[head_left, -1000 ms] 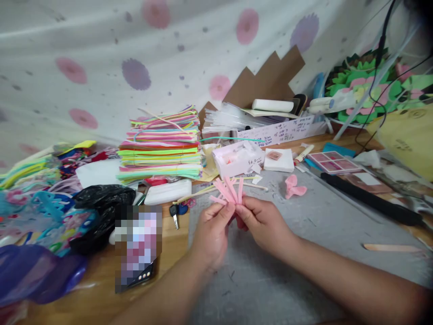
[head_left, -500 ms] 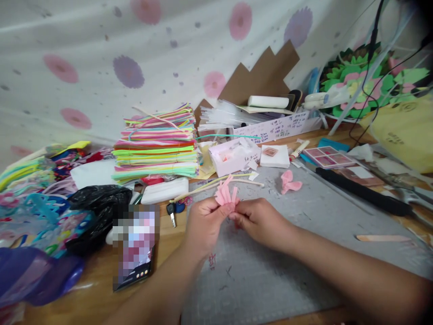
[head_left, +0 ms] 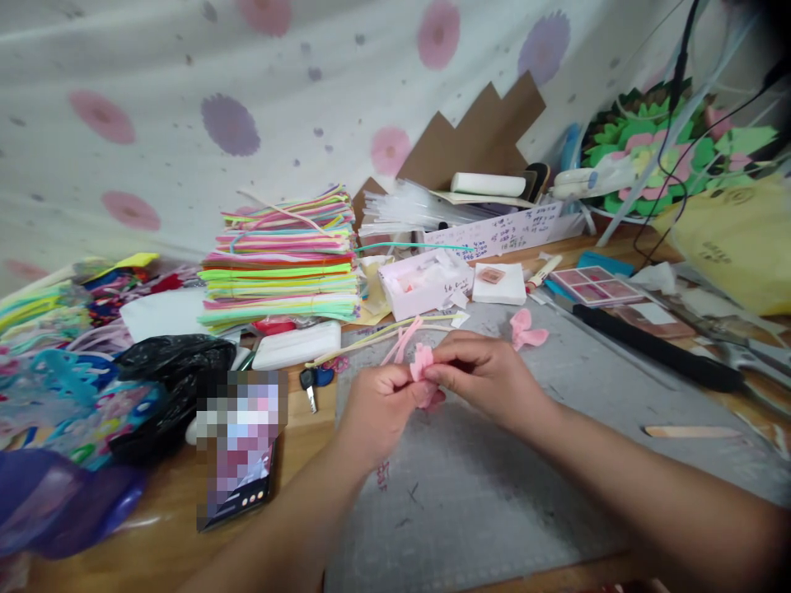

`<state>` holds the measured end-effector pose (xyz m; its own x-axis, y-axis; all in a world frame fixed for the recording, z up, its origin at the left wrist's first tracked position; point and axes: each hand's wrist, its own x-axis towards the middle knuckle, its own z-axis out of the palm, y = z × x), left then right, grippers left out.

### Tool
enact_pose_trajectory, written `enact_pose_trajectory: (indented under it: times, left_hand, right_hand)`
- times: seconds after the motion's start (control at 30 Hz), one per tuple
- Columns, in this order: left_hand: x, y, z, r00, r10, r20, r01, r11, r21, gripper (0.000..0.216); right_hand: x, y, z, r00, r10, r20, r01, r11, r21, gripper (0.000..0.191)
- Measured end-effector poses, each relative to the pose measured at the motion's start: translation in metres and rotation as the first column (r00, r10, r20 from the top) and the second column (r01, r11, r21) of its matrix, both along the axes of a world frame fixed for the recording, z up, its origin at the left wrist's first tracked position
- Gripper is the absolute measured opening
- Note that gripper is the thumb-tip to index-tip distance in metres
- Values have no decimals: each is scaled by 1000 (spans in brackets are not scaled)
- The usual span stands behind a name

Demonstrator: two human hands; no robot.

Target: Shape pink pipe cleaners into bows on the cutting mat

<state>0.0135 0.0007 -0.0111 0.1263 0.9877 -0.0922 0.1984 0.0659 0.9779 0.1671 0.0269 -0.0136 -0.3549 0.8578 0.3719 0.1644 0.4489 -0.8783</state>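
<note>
My left hand [head_left: 383, 403] is closed around a bunch of pink pipe cleaners [head_left: 423, 362], bent into loops, above the cutting mat. A pair of straight pink ends sticks up behind the left fingers. From the right, my right hand [head_left: 479, 371] pinches the upper part of the same bunch between thumb and fingertips. Some of the bunch shows below the fingers; the rest is hidden in the grip. Beyond the right hand, another looped pink piece [head_left: 526, 329] lies on the grey cutting mat [head_left: 494, 494].
A tall stack of coloured pipe cleaners [head_left: 278, 280] stands at the back. Left are a phone [head_left: 247, 445], a key [head_left: 310, 390] and a black plastic bag [head_left: 179, 387]. A small white box [head_left: 426, 284] sits behind the mat. Scissors [head_left: 751, 366] and a wooden stick [head_left: 692, 431] lie right.
My right hand has risen from the base of the pink bunch to its upper loops. The fanned strands are now folded together, with only a pair of ends upright. The view has shifted slightly.
</note>
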Motion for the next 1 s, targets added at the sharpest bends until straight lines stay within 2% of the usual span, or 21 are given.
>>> enact_pose_trajectory:
  times: [0.13,0.3,0.4,0.5,0.63,0.8,1.0]
  left_hand:
    - [1,-1,2,993,-49,105,62,990,-129,16]
    - [1,-5,-1,956,-87,280,128,983,-132,28]
    - [-1,-6,-3,944,-118,309,157,982,-104,30]
    - [-2,-6,-4,941,-140,308,180,978,-108,32]
    - [-1,-6,-4,941,-107,320,158,978,-137,29]
    - [0,-7,-6,949,-47,313,80,992,-96,24]
    - [-1,-5,-6,961,-60,268,88,992,-93,29]
  right_hand:
    - [1,3,1,992,73,-100,-94,967,-235,11]
    - [1,2,-1,959,91,-267,-185,919,-349,12]
    - [1,0,-1,928,146,-344,-268,901,-340,13]
    - [1,0,-1,926,172,-336,-286,900,-328,11]
    - [1,2,-3,935,154,-318,-255,917,-306,8]
    - [0,2,-5,943,79,-324,-178,941,-289,11]
    - [2,3,1,978,90,-188,-126,974,-189,13]
